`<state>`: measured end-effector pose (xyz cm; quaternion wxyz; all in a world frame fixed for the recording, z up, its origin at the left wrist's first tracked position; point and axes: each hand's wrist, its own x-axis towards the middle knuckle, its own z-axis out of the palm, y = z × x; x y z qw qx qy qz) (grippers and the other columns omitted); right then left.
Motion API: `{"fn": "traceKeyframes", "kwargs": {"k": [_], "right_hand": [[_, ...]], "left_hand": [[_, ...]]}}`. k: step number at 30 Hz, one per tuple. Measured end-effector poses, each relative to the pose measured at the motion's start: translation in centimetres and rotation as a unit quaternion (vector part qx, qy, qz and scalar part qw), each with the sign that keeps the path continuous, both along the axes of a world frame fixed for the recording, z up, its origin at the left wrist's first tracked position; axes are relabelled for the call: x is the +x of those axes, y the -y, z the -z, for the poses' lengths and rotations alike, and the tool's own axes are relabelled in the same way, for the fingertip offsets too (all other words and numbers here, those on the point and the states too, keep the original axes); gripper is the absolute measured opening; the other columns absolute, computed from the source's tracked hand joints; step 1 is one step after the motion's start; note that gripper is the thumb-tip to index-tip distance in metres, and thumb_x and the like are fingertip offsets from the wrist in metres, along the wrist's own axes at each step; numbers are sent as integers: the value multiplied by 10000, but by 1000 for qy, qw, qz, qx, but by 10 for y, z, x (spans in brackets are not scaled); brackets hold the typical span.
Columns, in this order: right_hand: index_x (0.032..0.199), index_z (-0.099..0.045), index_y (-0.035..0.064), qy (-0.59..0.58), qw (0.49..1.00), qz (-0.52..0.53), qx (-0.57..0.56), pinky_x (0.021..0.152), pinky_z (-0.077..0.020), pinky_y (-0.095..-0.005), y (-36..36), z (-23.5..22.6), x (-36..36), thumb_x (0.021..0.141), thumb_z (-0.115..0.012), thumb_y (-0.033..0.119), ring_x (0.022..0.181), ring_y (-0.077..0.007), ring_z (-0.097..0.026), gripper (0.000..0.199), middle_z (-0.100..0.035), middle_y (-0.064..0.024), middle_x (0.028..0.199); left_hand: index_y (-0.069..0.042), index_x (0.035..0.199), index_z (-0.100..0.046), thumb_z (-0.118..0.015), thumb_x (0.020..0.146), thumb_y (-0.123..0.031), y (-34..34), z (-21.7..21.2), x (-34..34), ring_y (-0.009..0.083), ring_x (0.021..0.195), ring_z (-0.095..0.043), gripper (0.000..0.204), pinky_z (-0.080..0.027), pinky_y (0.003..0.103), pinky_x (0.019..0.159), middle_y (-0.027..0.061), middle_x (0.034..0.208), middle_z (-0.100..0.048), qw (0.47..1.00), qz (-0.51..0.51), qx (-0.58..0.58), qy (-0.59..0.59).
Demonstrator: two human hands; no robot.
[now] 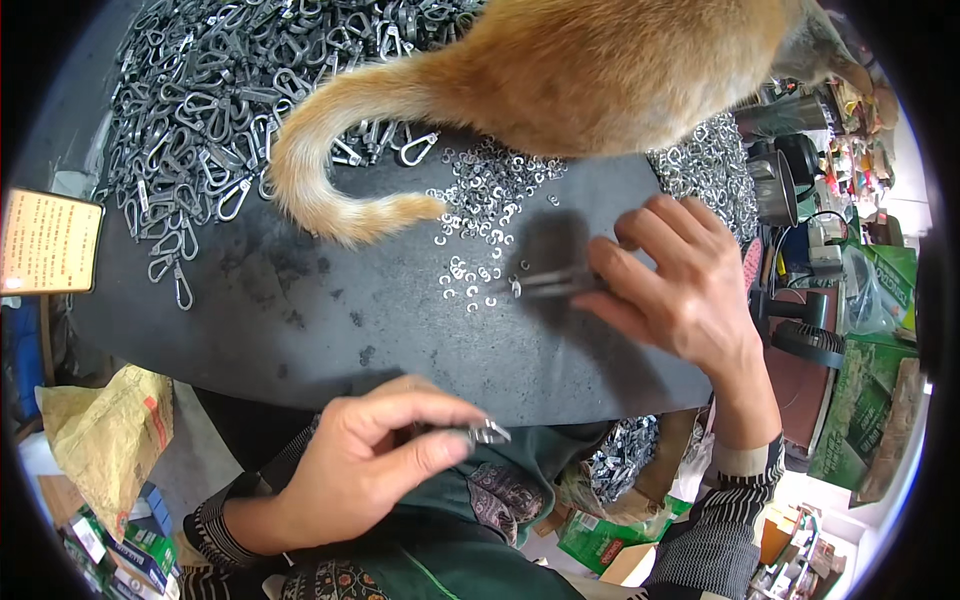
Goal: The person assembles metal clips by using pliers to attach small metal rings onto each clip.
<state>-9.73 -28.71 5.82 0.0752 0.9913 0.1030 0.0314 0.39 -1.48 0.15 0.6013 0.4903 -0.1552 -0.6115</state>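
- Tweezers (555, 283) in right hand (680, 290), tips down on the dark desk (300, 320) at the lower edge of the scatter of small open metal rings (485, 215); tips look pinched on or right at one ring (516, 289), too small to tell if it is actually caught.
- Right-hand grip: fingers closed around the tweezers, palm hovering over the desk.
- Left hand (375, 460) sits low, near the desk's front edge over the lap; thumb and forefinger closed on a small metal clip part (487, 432), its end poking out toward the right.
- Judgement for doing this well: take a single ring from the loose fringe, not the dense middle, so neighbours don't lift with it; keep tweezer pressure light so the ring doesn't spring away; hold the clip part steady and level, gap facing the tweezers; bring the two hands close together before mating the parts.
- Risk: ginger cat (600, 70) stands on the desk right behind the rings, tail (320, 170) curling down just beside the scatter; a flick could sweep rings about.
- Big heap of grey snap hooks (220, 110) fills the far left of the desk, a smaller heap (705, 160) at far right.
- Yellow sack (105, 435) on the floor to the left.
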Motion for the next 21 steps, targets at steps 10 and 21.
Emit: {"fn": "traceKeyframes", "kwargs": {"k": [10, 21], "right_hand": [[872, -620, 86, 11, 994, -21, 105, 543, -412, -321, -42, -30, -21, 696, -773, 354, 660, -194, -569, 355, -539, -26, 766], [909, -624, 93, -56, 989, 65, 121, 596, -380, -321, -75, -29, -70, 698, -757, 309, 719, -174, -534, 330, -490, -16, 775]], "left_hand": [[45, 1141, -641, -620, 955, -34, 9, -1, -7, 69, 690, -451, 203, -354, 212, 579, 42, 1008, -602, 978, -52, -1, -202], [25, 1093, -663, -628, 943, -54, -1, -5, -19, 52, 678, -475, 173, -362, 202, 564, 18, 913, -573, 996, 78, 41, -31]]}}
